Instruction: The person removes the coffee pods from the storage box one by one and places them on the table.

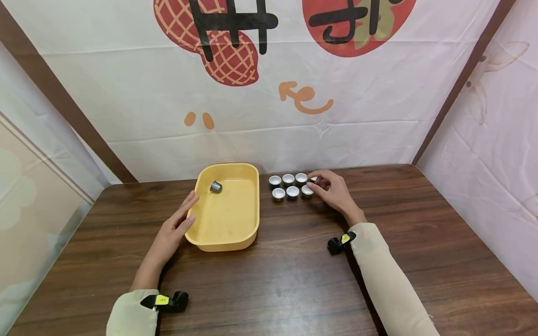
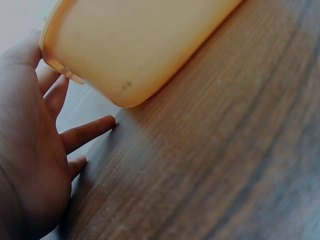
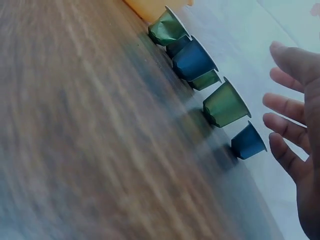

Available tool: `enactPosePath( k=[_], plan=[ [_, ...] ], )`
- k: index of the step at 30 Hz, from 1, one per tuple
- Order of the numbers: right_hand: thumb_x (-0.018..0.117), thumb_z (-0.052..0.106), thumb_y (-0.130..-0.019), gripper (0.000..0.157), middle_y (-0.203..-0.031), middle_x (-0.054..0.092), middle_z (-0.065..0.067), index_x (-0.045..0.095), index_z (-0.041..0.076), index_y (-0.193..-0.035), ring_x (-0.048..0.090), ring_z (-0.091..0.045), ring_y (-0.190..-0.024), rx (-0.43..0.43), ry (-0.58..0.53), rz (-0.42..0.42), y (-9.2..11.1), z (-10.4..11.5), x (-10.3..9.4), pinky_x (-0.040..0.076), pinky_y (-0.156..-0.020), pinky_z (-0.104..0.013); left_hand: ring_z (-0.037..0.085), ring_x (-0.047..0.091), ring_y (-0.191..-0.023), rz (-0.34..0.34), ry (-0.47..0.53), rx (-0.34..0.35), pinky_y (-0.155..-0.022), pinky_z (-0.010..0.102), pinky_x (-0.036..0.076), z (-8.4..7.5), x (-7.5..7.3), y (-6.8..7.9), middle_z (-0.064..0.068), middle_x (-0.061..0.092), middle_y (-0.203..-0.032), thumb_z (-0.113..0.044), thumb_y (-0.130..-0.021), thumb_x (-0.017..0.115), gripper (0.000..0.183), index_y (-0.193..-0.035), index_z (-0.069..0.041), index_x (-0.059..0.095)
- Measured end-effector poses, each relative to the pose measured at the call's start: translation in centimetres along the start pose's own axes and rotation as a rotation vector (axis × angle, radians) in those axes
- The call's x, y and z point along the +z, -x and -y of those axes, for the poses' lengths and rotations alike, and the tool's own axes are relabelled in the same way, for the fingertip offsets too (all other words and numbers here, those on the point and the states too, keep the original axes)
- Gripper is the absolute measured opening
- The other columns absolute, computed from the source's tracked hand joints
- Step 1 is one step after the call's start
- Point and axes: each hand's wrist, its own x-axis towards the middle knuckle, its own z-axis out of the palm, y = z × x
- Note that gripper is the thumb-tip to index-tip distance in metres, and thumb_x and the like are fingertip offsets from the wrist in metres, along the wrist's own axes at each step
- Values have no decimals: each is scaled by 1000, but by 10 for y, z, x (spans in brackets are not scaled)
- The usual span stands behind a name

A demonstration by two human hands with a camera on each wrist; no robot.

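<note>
My left hand (image 1: 174,226) rests against the left side of a yellow plastic tray (image 1: 254,219), its fingers extended along the rim. A dark coffee capsule (image 1: 216,187) lies tipped on its side inside the tray, toward the back left. Right of the tray, several coffee capsules stand foil side up in two rows, including a green capsule (image 3: 227,105) and a blue capsule (image 3: 250,140). Over the right end of these rows is my right hand (image 1: 333,189), thumb and fingers apart, fingertips close to the last capsule (image 1: 313,179), which they partly hide.
The brown wood-grain table (image 1: 269,289) ends at the back against a white printed cloth (image 1: 269,144). Similar cloth panels hang at both sides. Black strapped wrist cameras sit on both sleeves, such as the right camera (image 1: 336,245).
</note>
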Motion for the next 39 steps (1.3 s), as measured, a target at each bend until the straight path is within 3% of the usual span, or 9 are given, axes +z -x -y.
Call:
enactPosePath(
  k=[7, 13, 17, 24, 32, 36, 39],
  plan=[
    [70, 23, -89, 26, -84, 60, -5, 70, 7, -108, 55, -20, -66, -37, 16, -20, -5, 5, 1, 46, -60, -32, 25, 12, -144, 6, 15, -3, -98, 6, 23, -29, 4, 2, 7, 16, -158, -9, -102, 46, 48, -149, -6, 34],
    [73, 15, -86, 23, -83, 61, -3, 70, 6, -107, 57, -19, -73, -115, -22, -42, -11, 12, 6, 50, -63, -37, 26, 12, -144, -2, -5, -24, -98, 5, 23, -35, 5, 2, 8, 17, -158, -14, -102, 46, 48, -148, -5, 35],
    [74, 6, -83, 23, -80, 61, -4, 69, 5, -106, 56, -19, -69, -185, -52, -68, -14, 19, 10, 51, -60, -41, 25, 13, -144, -6, -10, -38, -98, 5, 23, -32, 4, 2, 6, 17, -158, -17, -102, 47, 48, -149, -8, 35],
    [71, -6, -80, 24, -82, 61, -17, 67, -3, -104, 57, -25, -64, -214, -71, -50, -15, 68, 7, 49, -58, -49, 23, 13, -144, -7, -11, -37, -97, 5, 24, -23, 3, 1, 1, 17, -158, -17, -103, 46, 48, -149, -12, 36],
    [72, -7, -79, 32, -81, 61, -23, 63, -7, -109, 58, -30, -63, -238, -90, -26, -17, 75, 11, 49, -59, -51, 20, 12, -144, 0, -26, -27, -99, 5, 22, 5, 2, -3, -3, 16, -158, -13, -103, 45, 48, -150, -14, 35],
    [73, -6, -80, 34, -84, 61, -22, 62, -7, -112, 58, -33, -69, -238, -90, 12, -18, 77, 15, 50, -61, -52, 19, 14, -144, -10, -35, -27, -99, 6, 23, 1, 2, -1, -5, 18, -158, -13, -102, 46, 48, -149, -14, 36],
    [73, -1, -82, 34, -84, 60, -18, 62, -5, -114, 57, -32, -73, -259, -90, 35, -20, 75, 19, 51, -61, -47, 21, 15, -144, -17, -37, -23, -99, 6, 23, -14, 3, 0, -1, 20, -158, -14, -102, 46, 47, -148, -11, 37]
  ],
)
